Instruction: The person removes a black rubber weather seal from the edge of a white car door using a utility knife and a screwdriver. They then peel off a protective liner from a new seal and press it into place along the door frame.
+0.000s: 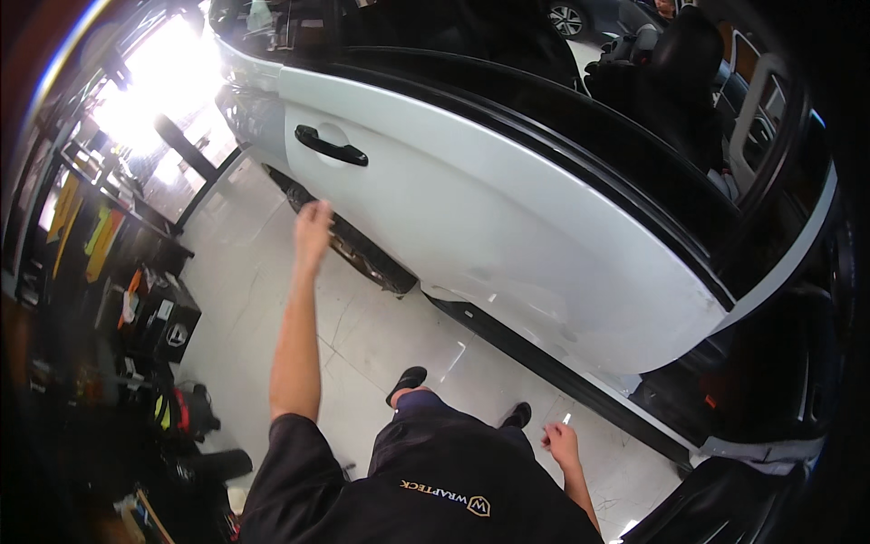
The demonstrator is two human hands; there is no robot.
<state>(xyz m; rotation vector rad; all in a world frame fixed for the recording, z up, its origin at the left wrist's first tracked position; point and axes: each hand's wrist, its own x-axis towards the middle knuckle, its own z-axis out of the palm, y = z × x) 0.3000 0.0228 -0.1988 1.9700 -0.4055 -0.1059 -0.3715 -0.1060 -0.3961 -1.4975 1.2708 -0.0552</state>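
A white car door (453, 204) with a black door handle (331, 146) fills the middle of the view. My left arm reaches forward, and my left hand (314, 222) is up in front of the door's lower edge, below the handle. It looks apart from the handle; its fingers are smeared, and no held thing shows. Low on the right, my right hand (561, 442) hangs beside my body, away from the door. Its fingers are curled in, and whatever they may hold is too small to make out.
A black sill (535, 363) runs under the door, with a wheel arch (367, 263) to its left. Dark seats (675, 72) show inside the car. At the left stand a black box (168, 317) and cluttered shelving. Shiny pale floor tiles (240, 299) lie underfoot.
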